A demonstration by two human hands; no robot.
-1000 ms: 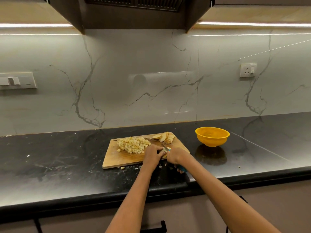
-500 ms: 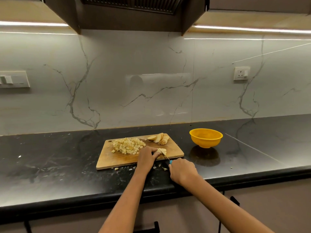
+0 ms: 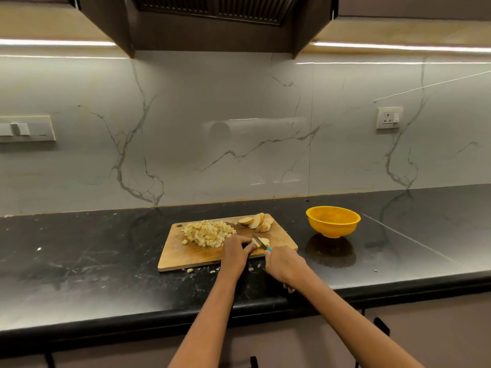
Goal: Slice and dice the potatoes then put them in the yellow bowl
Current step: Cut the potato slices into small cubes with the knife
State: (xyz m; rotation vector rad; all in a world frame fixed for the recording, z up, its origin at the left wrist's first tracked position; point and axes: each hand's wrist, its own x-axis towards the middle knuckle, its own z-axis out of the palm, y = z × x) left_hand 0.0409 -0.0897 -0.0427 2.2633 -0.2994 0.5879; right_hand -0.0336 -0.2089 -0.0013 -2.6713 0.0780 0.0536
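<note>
While our left hand [image 3: 235,252] curls over a potato piece [image 3: 261,242] at the near right part of the wooden cutting board [image 3: 191,254], pinning it to the wood with bent fingers, our right hand [image 3: 284,264] grips the handle of a small knife [image 3: 261,243] whose blade lies across that same piece. Only a sliver of the handle shows past the fist (it looks blue-green), and the blade slants up and to the left from it.

Behind the left hand sits a heap of diced potato [image 3: 208,233], spread over the middle and far left part of the board. At the far right corner we see several potato slices [image 3: 257,222] leaning against one another, skin showing on their edges; they are apart from the piece under the knife. A few stray potato bits [image 3: 190,270] lie on the black countertop [image 3: 93,261] just off the board's near edge.

The yellow bowl [image 3: 333,221] stands on the counter to the right of the board, near it but not touching. We cannot tell whether anything lies inside it. Behind everything rises a pale marble-veined backsplash [image 3: 239,128], with a wall socket [image 3: 389,117] at the right and a switch plate [image 3: 26,128] at the left.
</note>
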